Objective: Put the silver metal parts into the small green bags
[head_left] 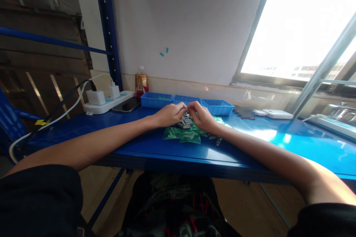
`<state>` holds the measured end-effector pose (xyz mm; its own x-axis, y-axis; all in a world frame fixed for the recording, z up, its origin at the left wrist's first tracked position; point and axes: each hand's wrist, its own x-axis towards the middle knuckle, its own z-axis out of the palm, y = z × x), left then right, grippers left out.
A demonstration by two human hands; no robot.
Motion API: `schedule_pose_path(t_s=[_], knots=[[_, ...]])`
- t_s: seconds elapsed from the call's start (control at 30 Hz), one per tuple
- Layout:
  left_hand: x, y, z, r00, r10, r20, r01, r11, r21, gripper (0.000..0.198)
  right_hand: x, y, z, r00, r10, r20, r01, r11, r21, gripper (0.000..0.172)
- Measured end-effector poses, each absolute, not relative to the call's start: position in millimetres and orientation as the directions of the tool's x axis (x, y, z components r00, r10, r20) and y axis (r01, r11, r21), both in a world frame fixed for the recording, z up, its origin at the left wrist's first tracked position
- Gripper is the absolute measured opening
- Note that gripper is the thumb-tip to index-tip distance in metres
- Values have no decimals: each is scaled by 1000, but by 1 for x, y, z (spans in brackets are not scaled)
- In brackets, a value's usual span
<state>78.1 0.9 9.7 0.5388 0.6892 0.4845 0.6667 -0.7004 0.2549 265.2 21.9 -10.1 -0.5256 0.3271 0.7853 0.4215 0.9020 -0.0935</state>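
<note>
My left hand (171,114) and my right hand (200,115) meet fingertip to fingertip over the middle of the blue table. Both are closed in a pinch, and whatever sits between the fingertips is too small to make out. Right below them lies a pile of small silvery metal cylinders (185,123). Nearer the front edge are green-tinted clear bags (190,136) with similar small pieces inside. A few loose metal pieces (218,141) lie beside my right wrist. My right hand and forearm hide part of the heap.
Behind my hands three blue bins (156,100) stand in a row along the wall. To the left are a phone (127,104), a white power strip (109,103) with cables and an amber bottle (141,83). A white box (277,114) lies on the right, near a metal post.
</note>
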Motion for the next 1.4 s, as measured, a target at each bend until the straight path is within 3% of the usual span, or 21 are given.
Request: schedule_pose_path(t_s=[0.7,0.97,1.4], knots=[[81,-4,11,521,698,491,670,-691,271,31,265,21,-10,-519,311,796,397,913,-98,12],[82,-4,8,516,710,479,670,-683,291,26,265,23,-10,-540,271,797,386,921,-52,16],[88,-9,8,464,727,506,717,-644,268,22,261,22,-5,-511,301,805,415,907,-76,18]])
